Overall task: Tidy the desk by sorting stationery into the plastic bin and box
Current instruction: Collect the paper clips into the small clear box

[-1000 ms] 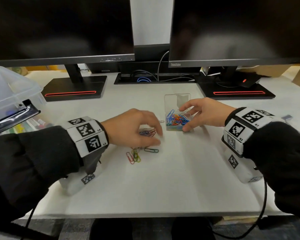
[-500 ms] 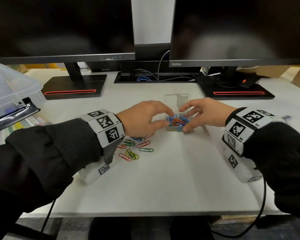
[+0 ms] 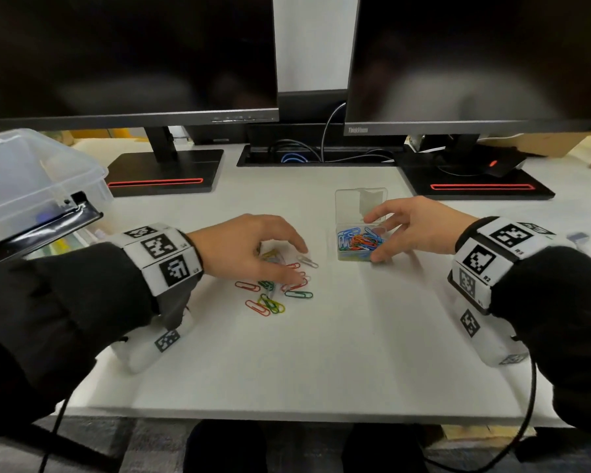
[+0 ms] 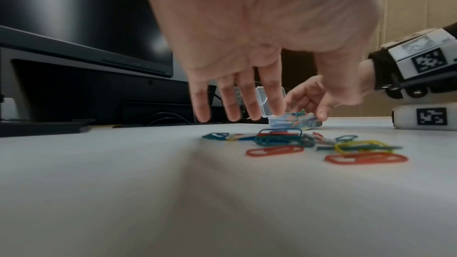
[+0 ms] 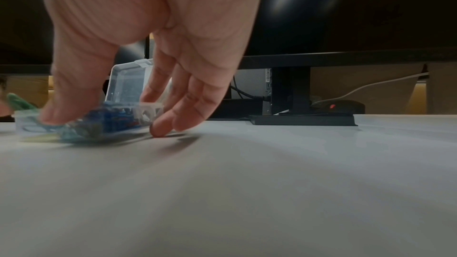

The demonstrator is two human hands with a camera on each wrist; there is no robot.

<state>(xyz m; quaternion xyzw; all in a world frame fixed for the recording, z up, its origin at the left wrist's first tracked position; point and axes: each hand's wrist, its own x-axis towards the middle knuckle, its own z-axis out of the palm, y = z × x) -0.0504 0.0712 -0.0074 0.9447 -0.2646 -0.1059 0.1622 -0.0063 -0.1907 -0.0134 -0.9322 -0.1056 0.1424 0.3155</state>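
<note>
1. Half a second ago the left hand (image 3: 249, 249) was at the small clear box (image 3: 359, 245), fingers gathered over it. Now it is back over the loose paper clips (image 3: 273, 295) on the desk (image 3: 321, 353), its fingers spread and pointing down, holding nothing that I can see.
2. I judge that one bunch of clips was just dropped in the box and that the hand is returning for the next bunch. A good number of clips still lie on the desk, so this part of the task is not finished.
3. The right hand (image 3: 420, 227) has not moved: thumb on the near edge of the box, fingers at the far side beside the raised lid, steadying it.
4. The large plastic bin (image 3: 31, 186) stands at the left edge of the desk, well apart from both hands.
5. The left wrist view shows from below the fingertips (image 4: 204, 113) above the desk, with an empty palm; the head view hides this under the back of the hand.
6. The right wrist view shows the thumb (image 5: 61, 108) pressing on the box rim and two fingertips down on the desk beside the box. It is blurred, and the loose clips are not visible there.
</note>
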